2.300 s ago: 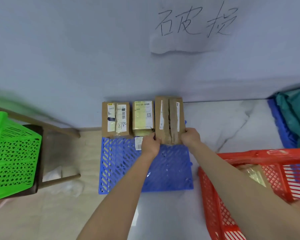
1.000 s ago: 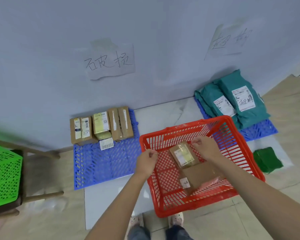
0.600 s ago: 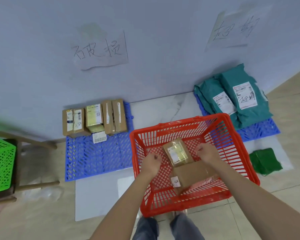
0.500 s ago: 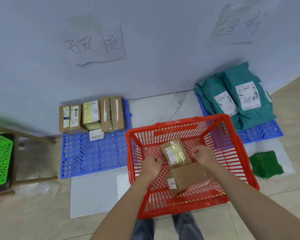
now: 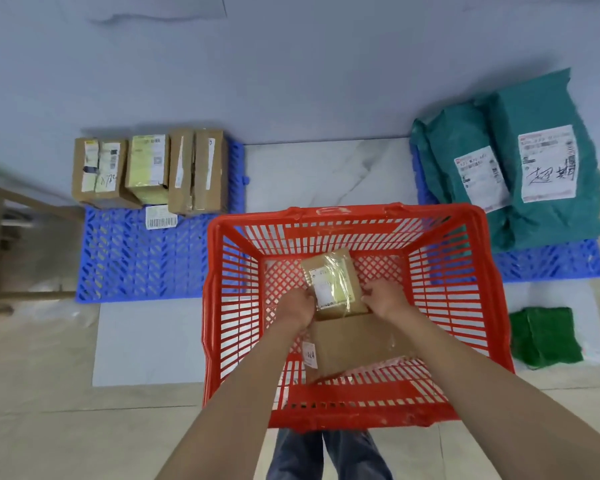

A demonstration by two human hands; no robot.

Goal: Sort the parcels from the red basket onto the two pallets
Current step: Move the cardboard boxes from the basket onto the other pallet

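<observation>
Step in hand: pick-up. Inside the red plastic lattice basket [image 5: 458, 341], left hand [image 5: 297, 306] and right hand [image 5: 385, 299] clasp opposite sides of a small tape-wrapped brown cardboard parcel [image 5: 335, 277], both grips closed on it. It rests atop a larger plain cardboard box [image 5: 354, 341]. Next move likely: lift clear of the rim, read its condition, choose the left blue plastic pallet [image 5: 142, 258] with boxes or the right blue pallet [image 5: 551, 261] with green mailers.

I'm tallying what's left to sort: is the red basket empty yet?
Not empty. The basket holds two boxes: a taped box, gripped by the left hand and right hand, resting on a plain box.
</observation>
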